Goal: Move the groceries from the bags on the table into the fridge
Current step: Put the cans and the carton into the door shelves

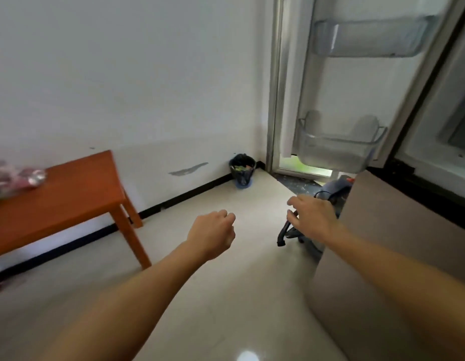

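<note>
An orange wooden table (70, 194) stands at the left against the white wall. A clear plastic bag of groceries (15, 178) lies on its far left end, blurred. The fridge door (356, 95) hangs open at the upper right, with two clear door bins that look empty. The fridge's inside (440, 142) shows at the right edge. My left hand (213, 234) hangs over the floor with fingers curled and holds nothing. My right hand (313, 216) reaches forward beside the fridge's lower door, fingers loosely spread, holding nothing.
A small black bin (242, 173) with rubbish stands in the corner by the wall. A dark vacuum cleaner with a hose (291, 230) sits on the tiled floor beside the beige lower fridge door (382, 256). Open floor lies between table and fridge.
</note>
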A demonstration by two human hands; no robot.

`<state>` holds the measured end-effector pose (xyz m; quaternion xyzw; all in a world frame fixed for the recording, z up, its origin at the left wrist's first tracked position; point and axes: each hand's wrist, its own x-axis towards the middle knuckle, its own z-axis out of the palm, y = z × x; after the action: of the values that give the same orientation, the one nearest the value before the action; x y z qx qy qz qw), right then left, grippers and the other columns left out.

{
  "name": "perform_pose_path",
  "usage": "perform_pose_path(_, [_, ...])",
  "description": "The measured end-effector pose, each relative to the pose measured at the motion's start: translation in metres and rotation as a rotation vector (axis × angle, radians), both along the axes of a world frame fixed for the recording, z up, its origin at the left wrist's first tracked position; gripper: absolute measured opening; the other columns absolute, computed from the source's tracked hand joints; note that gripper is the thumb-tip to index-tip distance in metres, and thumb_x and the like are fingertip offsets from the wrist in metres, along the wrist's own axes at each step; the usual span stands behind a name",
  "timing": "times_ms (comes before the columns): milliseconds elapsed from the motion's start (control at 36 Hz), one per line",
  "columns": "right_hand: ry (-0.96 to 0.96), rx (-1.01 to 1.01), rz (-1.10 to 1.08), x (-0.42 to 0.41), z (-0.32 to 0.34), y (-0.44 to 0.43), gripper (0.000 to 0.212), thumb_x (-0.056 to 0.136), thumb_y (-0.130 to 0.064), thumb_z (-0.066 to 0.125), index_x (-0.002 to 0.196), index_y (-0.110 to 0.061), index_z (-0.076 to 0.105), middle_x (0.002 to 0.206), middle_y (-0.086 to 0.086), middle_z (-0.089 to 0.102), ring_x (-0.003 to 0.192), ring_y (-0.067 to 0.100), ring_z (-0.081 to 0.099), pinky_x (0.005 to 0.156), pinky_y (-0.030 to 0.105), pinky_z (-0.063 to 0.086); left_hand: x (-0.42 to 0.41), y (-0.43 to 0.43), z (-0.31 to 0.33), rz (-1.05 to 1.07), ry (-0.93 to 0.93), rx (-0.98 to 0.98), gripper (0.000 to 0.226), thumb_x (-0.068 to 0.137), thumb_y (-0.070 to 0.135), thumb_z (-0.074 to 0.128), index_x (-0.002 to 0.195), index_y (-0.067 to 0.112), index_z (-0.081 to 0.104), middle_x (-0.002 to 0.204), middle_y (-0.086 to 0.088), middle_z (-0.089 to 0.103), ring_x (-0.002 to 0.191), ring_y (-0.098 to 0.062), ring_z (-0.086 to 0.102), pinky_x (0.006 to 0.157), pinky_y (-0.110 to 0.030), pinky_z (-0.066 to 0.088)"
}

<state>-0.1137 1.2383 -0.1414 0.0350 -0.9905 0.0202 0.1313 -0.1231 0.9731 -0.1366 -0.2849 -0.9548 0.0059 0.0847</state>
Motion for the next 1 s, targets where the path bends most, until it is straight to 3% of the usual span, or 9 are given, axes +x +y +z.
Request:
perform_pose_path(167, [0.005,0.033,0.233,-0.028,0.004,-0.131,0.031,0.095,-0.04,0.048,0.117,-0.024,0.062,0.11,-0.003,0.065,0.095,0.021,0.063,0.072,0.032,0.049,0.022,-0.13,-0.006,0.189,-0.001,0.018,0.022,0.096,0.031,0.041,0.099,0.016,0.057,0.091,-0.001,0.059,0.079,-0.019,0.059,0.063,-0.032,0.047])
perform_pose_path(306, [0.014,0.058,0.363,-0.051,0.005,-0.261,0.034,0.097,-0.042,0.045,0.123,-0.024,0.059,0.116,-0.004,0.063,0.101,0.017,0.062,0.072,0.029,0.045,0.039,-0.254,-0.003,0.352,-0.068,0.038,0.018,0.097,0.029,0.046,0.102,0.017,0.058,0.101,-0.001,0.061,0.083,-0.017,0.06,0.075,-0.034,0.054])
perform_pose_path(444, [0.017,0.027,0.49,-0.067,0.009,-0.401,0.036,0.098,-0.043,0.043,0.127,-0.026,0.055,0.118,-0.008,0.062,0.104,0.014,0.06,0.074,0.028,0.044,0.054,-0.377,0.012,0.51,-0.032,0.007,0.019,0.099,0.028,0.044,0.108,0.016,0.056,0.105,-0.001,0.058,0.089,-0.016,0.057,0.068,-0.025,0.037])
perform_pose_path(528, [0.008,0.026,0.587,-0.07,0.012,-0.471,0.035,0.099,-0.042,0.043,0.126,-0.024,0.056,0.115,-0.007,0.062,0.101,0.014,0.061,0.072,0.025,0.043,0.061,-0.438,0.01,0.621,-0.051,-0.009,0.02,0.098,0.029,0.043,0.108,0.017,0.055,0.105,-0.002,0.058,0.092,-0.02,0.059,0.07,-0.028,0.041])
perform_pose_path(694, [-0.01,0.029,0.695,-0.102,0.011,-0.577,0.026,0.098,-0.044,0.041,0.11,-0.028,0.058,0.104,-0.008,0.061,0.089,0.016,0.062,0.072,0.03,0.05,0.055,-0.531,-0.001,0.749,-0.065,0.001,0.018,0.096,0.029,0.045,0.104,0.019,0.057,0.104,-0.001,0.062,0.092,-0.019,0.059,0.079,-0.03,0.048])
perform_pose_path(861, [-0.046,0.027,0.776,-0.158,-0.001,-0.662,0.026,0.097,-0.039,0.041,0.112,-0.026,0.058,0.1,-0.005,0.059,0.085,0.017,0.061,0.067,0.031,0.048,0.025,-0.604,-0.02,0.806,-0.064,-0.022,0.017,0.096,0.028,0.042,0.101,0.018,0.055,0.104,-0.002,0.061,0.092,-0.021,0.057,0.072,-0.031,0.043])
perform_pose_path(944, [-0.051,0.028,0.807,-0.198,-0.007,-0.711,0.028,0.098,-0.039,0.042,0.117,-0.026,0.057,0.105,-0.005,0.06,0.089,0.019,0.062,0.067,0.031,0.046,-0.005,-0.646,-0.024,0.841,-0.054,-0.041,0.02,0.097,0.028,0.041,0.105,0.016,0.055,0.108,-0.002,0.057,0.097,-0.022,0.058,0.067,-0.032,0.036])
perform_pose_path(1000, [-0.06,0.026,0.81,-0.225,-0.012,-0.741,0.029,0.098,-0.041,0.042,0.119,-0.027,0.056,0.11,-0.005,0.06,0.093,0.02,0.063,0.066,0.031,0.041,-0.027,-0.672,-0.026,0.881,-0.055,-0.019,0.021,0.097,0.027,0.042,0.106,0.015,0.055,0.108,-0.004,0.056,0.099,-0.025,0.058,0.07,-0.036,0.039])
